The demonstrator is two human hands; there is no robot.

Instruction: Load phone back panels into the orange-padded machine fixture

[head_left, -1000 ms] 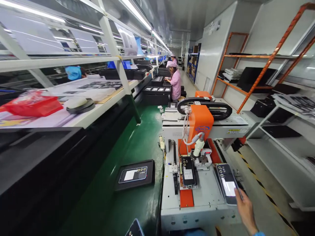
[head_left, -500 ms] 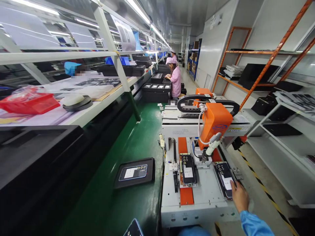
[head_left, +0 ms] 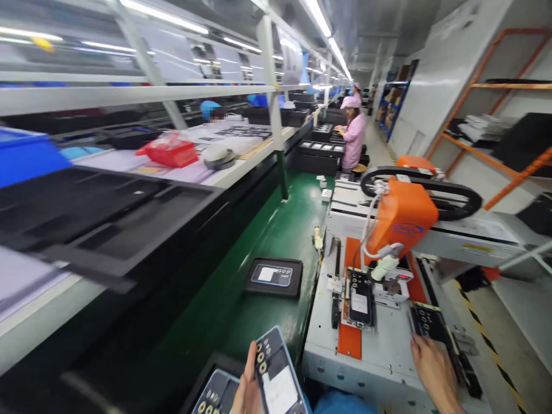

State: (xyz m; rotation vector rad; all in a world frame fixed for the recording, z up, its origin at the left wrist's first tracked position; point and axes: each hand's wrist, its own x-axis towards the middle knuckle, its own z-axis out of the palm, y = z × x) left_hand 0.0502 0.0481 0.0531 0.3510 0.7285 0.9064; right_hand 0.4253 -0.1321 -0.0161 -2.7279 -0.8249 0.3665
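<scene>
The left hand (head_left: 246, 394) grasps a phone (head_left: 280, 376) low in the view. The phone is back up, the fingers are wrapped round its long edge, and it sits over the near end of the green conveyor belt (head_left: 284, 230). The right hand (head_left: 433, 371) has its fingers stretched out, not clenched, with the tips on the near end of a second phone (head_left: 425, 322). That one is seated in the right-hand fixture of the screw-driving machine (head_left: 379, 351).

Each phone looks like a thin, stiff, light slab. The back is smooth and probably slippery, with a cluster of camera lenses at one end. I judge the long edges the safe hold, clear of the lenses and the white label.

Five phones show: those two, a third phone (head_left: 360, 302) in the left fixture, a fourth phone (head_left: 272, 275) in a black tray (head_left: 295, 287) on the belt, and a fifth phone (head_left: 213, 397) at the bottom edge. The machine has two fixtures and one orange driver head (head_left: 403, 215).
</scene>
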